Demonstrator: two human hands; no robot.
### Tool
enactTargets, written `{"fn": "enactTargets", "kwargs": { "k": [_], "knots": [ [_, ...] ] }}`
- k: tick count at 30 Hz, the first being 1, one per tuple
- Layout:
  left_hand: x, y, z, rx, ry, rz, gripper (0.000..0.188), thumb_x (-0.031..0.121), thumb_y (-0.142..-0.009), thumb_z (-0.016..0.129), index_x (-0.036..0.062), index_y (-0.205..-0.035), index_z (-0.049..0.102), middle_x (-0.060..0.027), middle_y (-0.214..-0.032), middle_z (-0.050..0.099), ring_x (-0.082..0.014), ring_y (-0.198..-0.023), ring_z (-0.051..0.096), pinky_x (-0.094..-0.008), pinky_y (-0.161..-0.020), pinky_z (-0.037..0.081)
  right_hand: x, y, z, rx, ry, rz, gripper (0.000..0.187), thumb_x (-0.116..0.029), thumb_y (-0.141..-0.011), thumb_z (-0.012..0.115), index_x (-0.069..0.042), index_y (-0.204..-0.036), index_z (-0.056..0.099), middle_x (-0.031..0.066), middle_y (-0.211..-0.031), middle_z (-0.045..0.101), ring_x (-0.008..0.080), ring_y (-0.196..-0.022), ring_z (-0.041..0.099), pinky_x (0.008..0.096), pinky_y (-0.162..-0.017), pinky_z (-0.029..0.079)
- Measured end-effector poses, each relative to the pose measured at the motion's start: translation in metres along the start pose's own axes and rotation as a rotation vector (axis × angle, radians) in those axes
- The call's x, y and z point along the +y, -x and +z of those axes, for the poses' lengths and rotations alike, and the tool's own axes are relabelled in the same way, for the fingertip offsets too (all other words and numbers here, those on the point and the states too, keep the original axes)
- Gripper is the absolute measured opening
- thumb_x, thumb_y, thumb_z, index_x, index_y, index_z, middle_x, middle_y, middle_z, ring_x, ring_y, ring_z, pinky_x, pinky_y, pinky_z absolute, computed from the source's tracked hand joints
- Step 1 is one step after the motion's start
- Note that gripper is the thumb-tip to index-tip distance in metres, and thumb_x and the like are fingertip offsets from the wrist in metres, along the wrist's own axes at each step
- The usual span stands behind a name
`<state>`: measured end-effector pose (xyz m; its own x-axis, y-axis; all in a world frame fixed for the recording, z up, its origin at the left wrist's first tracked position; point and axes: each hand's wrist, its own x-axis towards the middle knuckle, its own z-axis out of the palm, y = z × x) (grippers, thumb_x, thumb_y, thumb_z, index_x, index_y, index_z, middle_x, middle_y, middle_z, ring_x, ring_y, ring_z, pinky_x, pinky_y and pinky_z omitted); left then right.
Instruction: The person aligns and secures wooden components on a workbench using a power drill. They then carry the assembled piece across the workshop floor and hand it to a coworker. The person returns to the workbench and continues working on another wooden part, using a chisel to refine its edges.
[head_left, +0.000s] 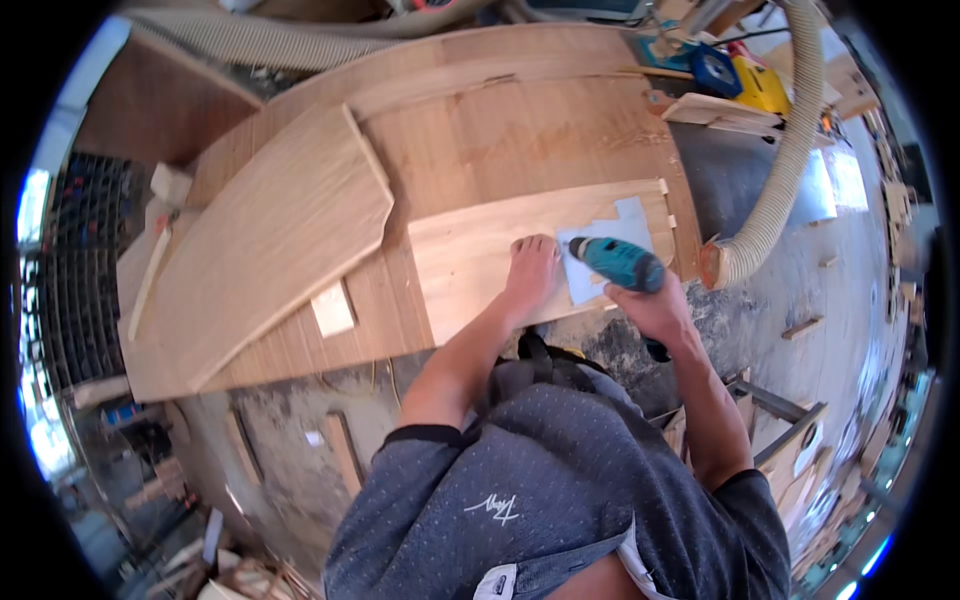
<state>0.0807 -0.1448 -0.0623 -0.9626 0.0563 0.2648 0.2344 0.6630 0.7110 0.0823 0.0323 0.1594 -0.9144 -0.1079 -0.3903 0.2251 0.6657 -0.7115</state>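
Reads as bare, matt, fine-grained wood on the worktable [530, 130], the panel [470, 260] at the near edge and the angled board [290, 220] at left. Looks like moulded plastic on the teal drill [620, 262], ribbed matt plastic on the hose [785, 185] at right, and smooth paper or plastic, can't tell which, on the pale sheet [632, 222]. Shows rough, stained finish on the near floor [770, 330], glossier at right, plus soft, matt, speckled cloth on the shirt [570, 470].

Board [470, 265] lies on table [540, 130], beneath drill [622, 263].
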Motion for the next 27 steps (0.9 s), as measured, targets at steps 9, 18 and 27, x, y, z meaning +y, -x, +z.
{"fn": "enactTargets", "kwargs": {
  "k": [9, 18, 27],
  "knots": [
    [-0.039, 0.107, -0.065, 0.156, 0.518, -0.729, 0.006, 0.006, -0.094, 0.053, 0.0034, -0.096, 0.047, -0.0122, -0.072, 0.048, -0.0213, -0.066, 0.052, -0.0381, -0.061, 0.045, -0.007, -0.002, 0.058, -0.274, -0.09, -0.076, 0.053, -0.01, -0.081, 0.077, -0.001, -0.129, 0.06, 0.0103, -0.111, 0.071, 0.0118, -0.098, 0.065, 0.0302, -0.087, 0.052],
    [-0.052, 0.104, -0.126, 0.211, 0.007, -0.635, 0.026, 0.011, -0.088, 0.064, 0.005, -0.113, 0.059, -0.0184, -0.1, 0.061, -0.0384, -0.097, 0.061, -0.0487, -0.083, 0.05, -0.031, -0.038, 0.14, -0.359, 0.038, -0.206, 0.049, -0.016, -0.08, 0.075, -0.003, -0.126, 0.062, 0.014, -0.098, 0.073, 0.0206, -0.094, 0.07, 0.0342, -0.084, 0.054],
    [-0.071, 0.086, -0.11, 0.1, -0.279, -0.576, 0.02, 0.021, -0.081, 0.071, 0.0145, -0.1, 0.069, -0.0084, -0.102, 0.06, -0.0292, -0.106, 0.057, -0.0511, -0.094, 0.037, -0.042, -0.052, 0.153, -0.384, 0.07, -0.26, 0.044, -0.018, -0.079, 0.073, -0.01, -0.121, 0.065, 0.0197, -0.098, 0.072, 0.0327, -0.097, 0.071, 0.0382, -0.083, 0.055]
  ]
}}
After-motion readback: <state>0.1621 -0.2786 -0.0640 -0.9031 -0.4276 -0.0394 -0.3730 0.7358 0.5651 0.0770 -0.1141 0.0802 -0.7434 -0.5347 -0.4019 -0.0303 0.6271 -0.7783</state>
